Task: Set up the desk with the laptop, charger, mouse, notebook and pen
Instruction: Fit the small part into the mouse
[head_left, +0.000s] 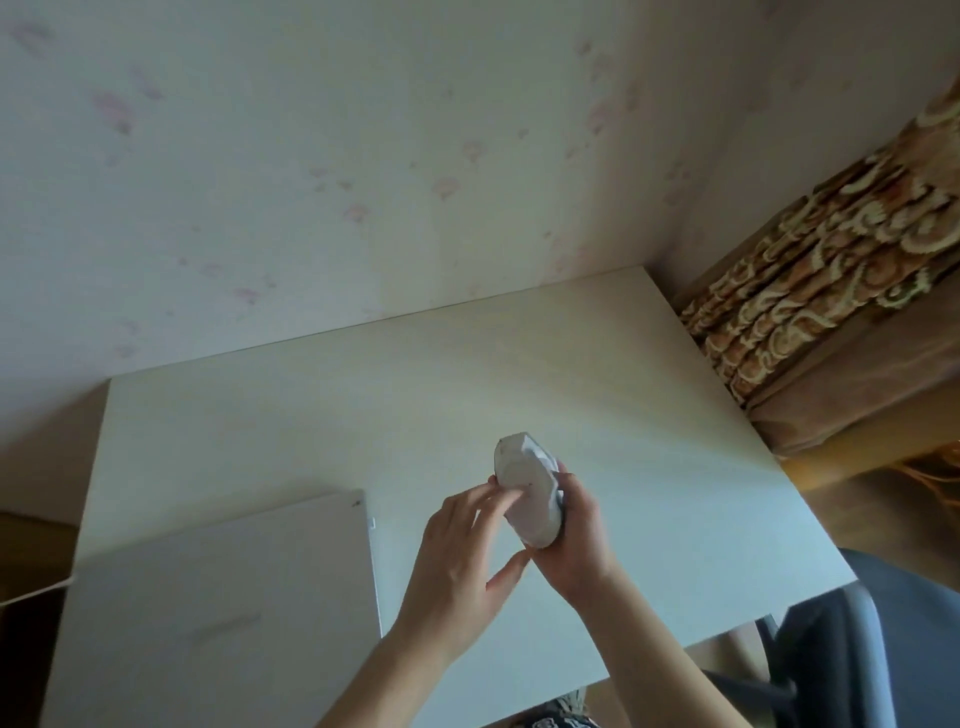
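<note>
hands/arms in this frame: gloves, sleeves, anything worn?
Nothing worn that shows. Left hand and right hand are bare: no gloves, and no rings, watch or bands visible. Both forearms are uncovered up to the bottom frame edge, so no sleeves in view. No markings visible.

A pale wallpapered wall (322, 156) with faint pink blotches rises behind the far side. At the far right stands a piece of furniture draped in a brown and cream swirl-patterned cloth (810, 270), hanging in folds. Nearer on the right sits a grey chair (857, 649). At the left edge, a brown cardboard box (26, 566) shows partly.
</note>
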